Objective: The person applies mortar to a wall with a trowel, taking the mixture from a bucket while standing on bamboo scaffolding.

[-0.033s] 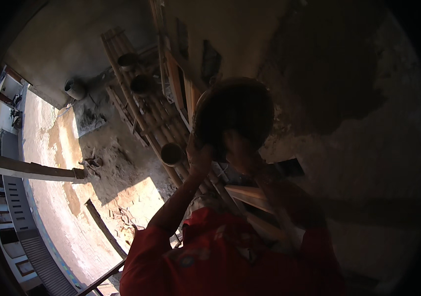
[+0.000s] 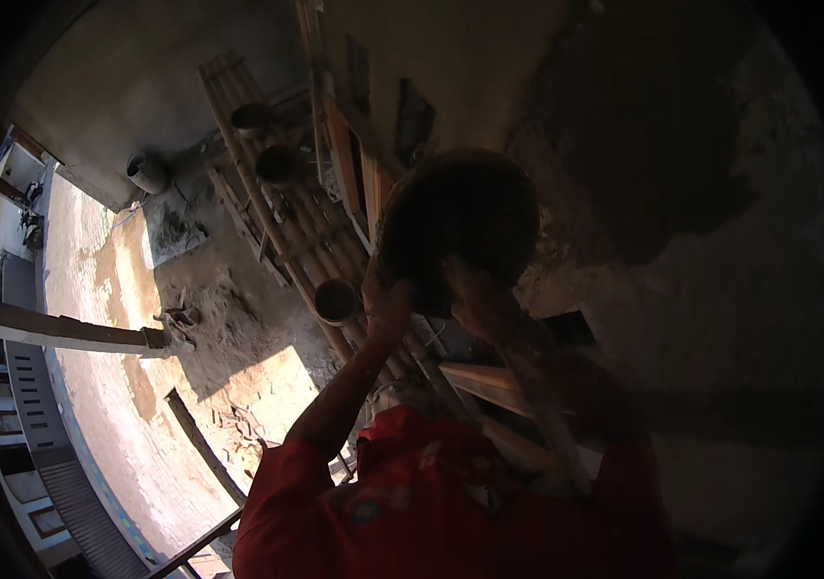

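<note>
A dark, round basin [image 2: 460, 207] is held up in front of me, tilted, its inside deep in shadow. My left hand [image 2: 388, 304] is closed on its lower left rim. My right hand [image 2: 475, 299] reaches into its lower part with curled fingers; what they hold, if anything, is lost in the dark. Beneath and left of the basin lies a bamboo-pole platform [image 2: 301, 227] bearing several buckets: one [image 2: 335, 301] beside my left hand, others [image 2: 279, 164] farther along it.
A grey cylindrical container [image 2: 147, 174] stands by the wall [image 2: 113, 96]. Wooden planks [image 2: 480, 381] lie below my right arm. A dim plastered wall [image 2: 672, 309] fills the right side. At left are a beam [image 2: 65, 330], rubble [image 2: 238, 420] and sunlit paving [image 2: 94, 241].
The basin and my hands have shifted very slightly, the basin a touch upward. The surroundings look the same.
</note>
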Demonstrator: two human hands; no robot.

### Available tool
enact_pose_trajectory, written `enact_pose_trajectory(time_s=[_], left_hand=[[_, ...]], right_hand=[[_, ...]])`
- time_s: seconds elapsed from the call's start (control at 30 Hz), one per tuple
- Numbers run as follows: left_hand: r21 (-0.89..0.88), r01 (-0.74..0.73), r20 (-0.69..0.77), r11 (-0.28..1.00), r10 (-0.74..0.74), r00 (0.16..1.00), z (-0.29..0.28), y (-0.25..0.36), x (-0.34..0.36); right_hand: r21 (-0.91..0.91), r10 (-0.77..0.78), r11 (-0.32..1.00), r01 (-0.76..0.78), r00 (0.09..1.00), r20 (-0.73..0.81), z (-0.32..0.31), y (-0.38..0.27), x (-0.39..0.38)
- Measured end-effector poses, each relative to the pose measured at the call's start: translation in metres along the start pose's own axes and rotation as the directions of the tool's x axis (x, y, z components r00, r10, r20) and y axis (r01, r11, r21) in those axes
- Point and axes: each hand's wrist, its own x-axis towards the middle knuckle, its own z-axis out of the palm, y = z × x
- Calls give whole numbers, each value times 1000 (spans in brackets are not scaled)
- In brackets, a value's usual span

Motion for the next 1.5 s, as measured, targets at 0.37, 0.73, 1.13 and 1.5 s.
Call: enact_pose_trajectory(time_s=[0.37, 0.73, 1.13, 1.5], left_hand=[[59, -24, 117, 998, 17, 993, -1, 21, 6], [103, 19, 122, 994, -32, 992, -1, 19, 14], [327, -119, -4, 938, 127, 992, 20, -10, 8], [290, -259, -17, 921, 276, 961, 78, 12, -19]], right_hand=[[-889, -47, 424, 172, 985, 168, -106, -28, -14], [-892, -135, 368, 261, 965, 226, -108, -16, -41], [-853, -100, 521, 44, 995, -10, -85, -27, -58], [-780, 42, 625, 16, 998, 54, -88, 13, -44]])
